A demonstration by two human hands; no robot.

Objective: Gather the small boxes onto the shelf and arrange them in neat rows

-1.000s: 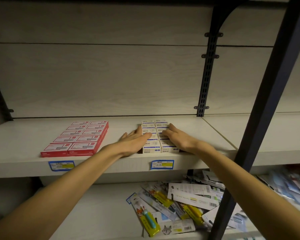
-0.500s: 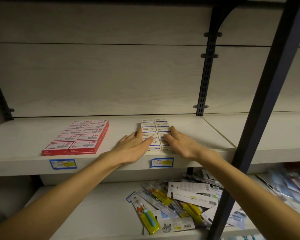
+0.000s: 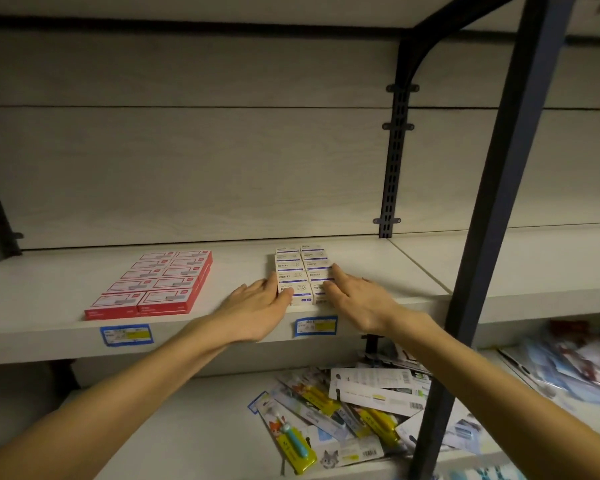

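Small white boxes with blue print (image 3: 302, 268) stand in two tight rows on the pale shelf (image 3: 49, 289), running from its front toward the back. My left hand (image 3: 257, 306) lies flat, fingers apart, against the left side of the front box. Opposite it, my right hand (image 3: 357, 299) rests flat with its fingers along the right side of the rows. Neither hand grips a box. Further left, flat red boxes (image 3: 153, 284) lie in two neat rows.
A dark metal post (image 3: 492, 209) slants across the right of the view, close to my right forearm. Blue price labels (image 3: 125, 335) are stuck on the shelf's front edge. The lower shelf holds a loose pile of packaged toothbrushes (image 3: 343, 417).
Both hands have slid back toward the shelf's front edge, now flanking only the front boxes. The white boxes stay in their two rows.
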